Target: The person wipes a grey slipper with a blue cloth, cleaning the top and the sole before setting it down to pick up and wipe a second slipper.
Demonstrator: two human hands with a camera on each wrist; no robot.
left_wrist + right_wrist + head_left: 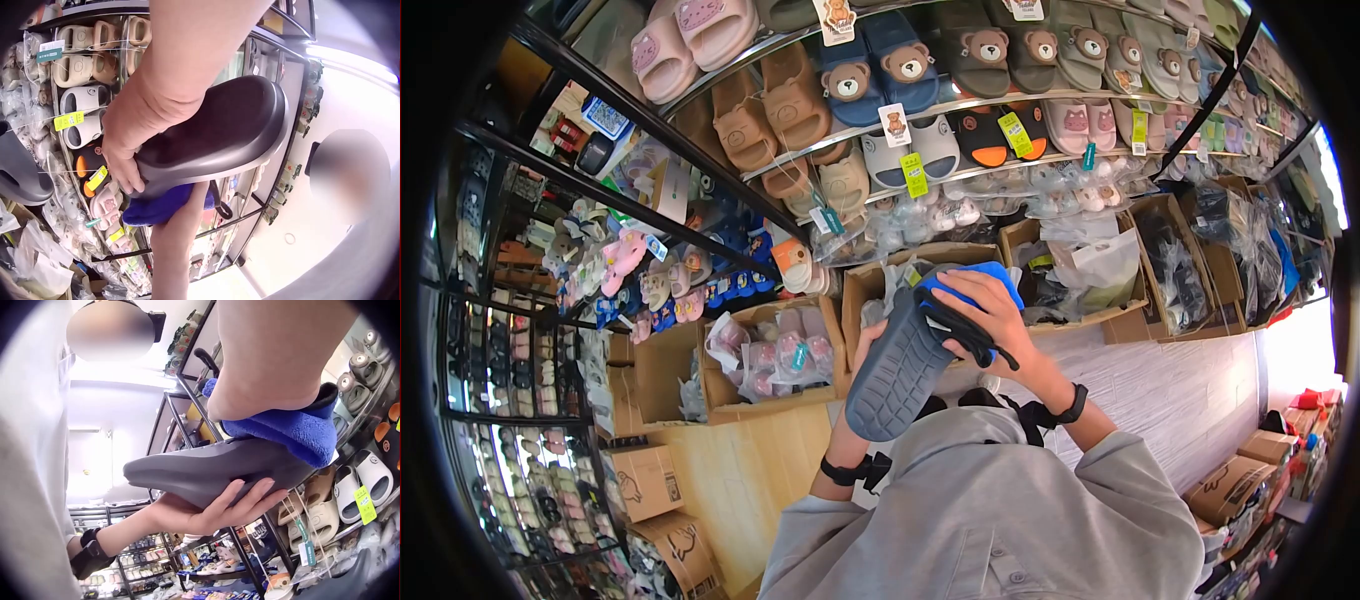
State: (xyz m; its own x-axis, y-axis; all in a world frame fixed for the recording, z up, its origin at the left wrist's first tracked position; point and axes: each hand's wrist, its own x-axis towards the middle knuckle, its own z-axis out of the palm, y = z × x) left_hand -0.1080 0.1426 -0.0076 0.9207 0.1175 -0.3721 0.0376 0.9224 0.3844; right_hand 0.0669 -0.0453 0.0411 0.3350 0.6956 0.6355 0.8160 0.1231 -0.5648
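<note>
A dark grey slipper is held up in front of the body, its grooved sole showing in the head view. The left hand grips it from the side, mostly hidden behind it; in the right wrist view this hand supports the slipper from below with fingers curled round. The right hand holds a fuzzy blue cloth with black edging and a strap against one end of the slipper. In the left wrist view, the cloth lies beneath the slipper, between the two hands.
Shelves of slippers, including a blue bear pair, rise ahead. Below them stand cardboard boxes with bagged slippers, one box at the left and another behind the right hand. Black racks stand at the left; closed cartons sit on the floor.
</note>
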